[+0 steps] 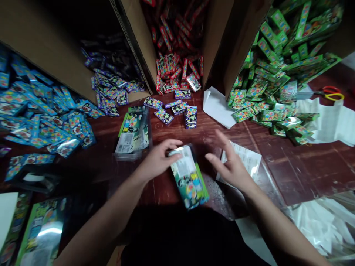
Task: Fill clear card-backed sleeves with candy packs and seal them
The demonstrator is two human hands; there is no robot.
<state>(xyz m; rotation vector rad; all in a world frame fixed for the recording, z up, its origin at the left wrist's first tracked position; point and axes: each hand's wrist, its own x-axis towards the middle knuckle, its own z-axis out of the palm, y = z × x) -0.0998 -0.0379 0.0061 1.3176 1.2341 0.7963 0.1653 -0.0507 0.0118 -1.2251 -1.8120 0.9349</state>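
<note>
My left hand (163,157) grips the top end of a green printed package (191,184), thumb on its face and fingers round the far edge. The package is tilted above the dark red table, close to my body. My right hand (229,162) is apart from it on the right, fingers spread and slightly blurred, holding nothing. Beneath that hand lies a white sticker sheet (246,159). A clear plastic pack with a green printed card (133,131) lies left of my left hand. Several small purple boxes (177,107) are loose on the table beyond.
Cardboard boxes at the back spill small blue boxes (41,114), purple boxes (111,85), red boxes (174,70) and green boxes (271,81). White paper (219,107) lies between. Scissors (331,93) are at far right, a black tape dispenser (36,181) at left, plastic bags (318,221) at lower right.
</note>
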